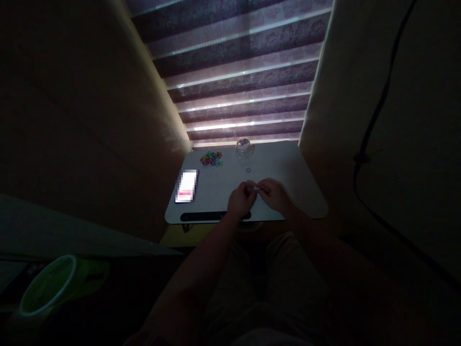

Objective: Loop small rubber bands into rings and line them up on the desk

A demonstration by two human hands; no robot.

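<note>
Above the front half of a small white table, my left hand and my right hand meet fingertip to fingertip. Both are closed in a pinch on a small green band, mostly covered by the fingers. Just beyond the hands, a single pale blue ring lies flat on the tabletop. A heap of small multicoloured rings is at the far left of the table. Behind the blue ring stands a clear rounded container; its contents are hard to make out in the dim light.
A phone with a lit screen lies at the table's left edge. Along the front edge runs a black ledge. A striped blind hangs behind the table, between two walls. A green basket is low at left. A dark cable hangs at right.
</note>
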